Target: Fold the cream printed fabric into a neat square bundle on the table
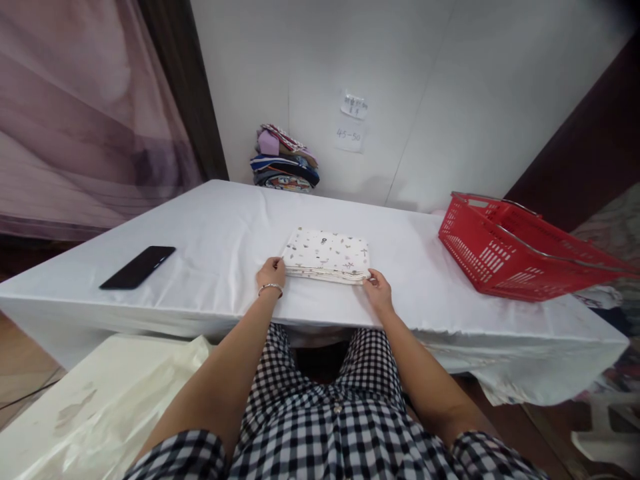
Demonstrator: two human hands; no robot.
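Two bare hands rest at the near edge of a folded white cloth with small printed motifs (327,255), which lies flat on the white-covered table (215,227). Left hand (271,273), wearing a thin bracelet, touches the cloth's near left corner, fingers curled; whether it pinches the fabric cannot be told. Right hand (377,291) pinches the near right corner. Left of the cloth lies a black smartphone (138,267); right of it sits a red plastic basket (520,250); behind it stands a stack of folded garments (285,160).
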